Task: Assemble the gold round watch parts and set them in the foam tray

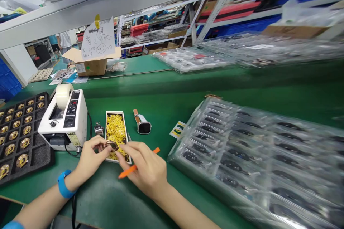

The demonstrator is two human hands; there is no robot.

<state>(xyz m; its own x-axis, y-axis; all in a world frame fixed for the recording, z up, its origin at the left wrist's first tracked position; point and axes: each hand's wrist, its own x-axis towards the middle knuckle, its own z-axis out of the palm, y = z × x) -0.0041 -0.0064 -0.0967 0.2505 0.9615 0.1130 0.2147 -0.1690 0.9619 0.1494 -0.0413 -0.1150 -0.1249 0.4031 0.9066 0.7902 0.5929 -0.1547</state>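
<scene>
My left hand (92, 155) pinches a small round metal part (112, 145) with a dark face, held over the front of a white box (107, 123). Yellow ring-like pieces (116, 128) fill that box. An orange pen-shaped stick (126, 173) lies across my right hand (147, 166), gripped between its fingers. The right fingertips are close beside the metal part; whether they touch it I cannot tell. Behind the hands lies a smartwatch (144, 127) with a brown and pale strap. A small metal device (98, 128) sits left of the box.
To the left stand a white tape dispenser (80, 105) and a black foam tray (44, 157) of gold round parts. Stacked clear plastic trays (217, 143) with dark pieces take up the right. At the back are a cardboard box (92, 68) and an overhead beam (107, 3).
</scene>
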